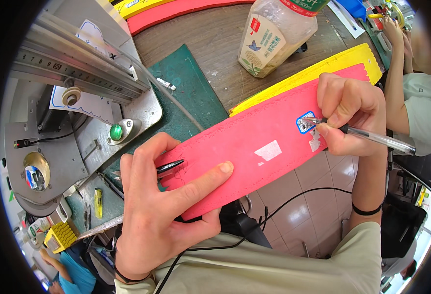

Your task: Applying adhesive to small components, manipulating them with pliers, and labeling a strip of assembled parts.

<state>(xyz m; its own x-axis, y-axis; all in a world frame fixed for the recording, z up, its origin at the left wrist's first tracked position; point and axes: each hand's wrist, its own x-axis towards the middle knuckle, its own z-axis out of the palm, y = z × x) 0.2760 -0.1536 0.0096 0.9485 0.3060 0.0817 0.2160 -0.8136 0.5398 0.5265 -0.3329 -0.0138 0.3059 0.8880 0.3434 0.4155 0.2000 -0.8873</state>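
two hands, one pink strap, one pen

I log a long pink stitched leather strap bearing a small blue-and-white sticker and pale white tape patches, a yellow strap with a serrated edge behind it, a dark green cutting mat, a brown wooden tabletop, and a clear pen with black grip.

The left hand pinches the pink strap (a yellow one lies beneath), while the right hand presses a pen on its sticker.
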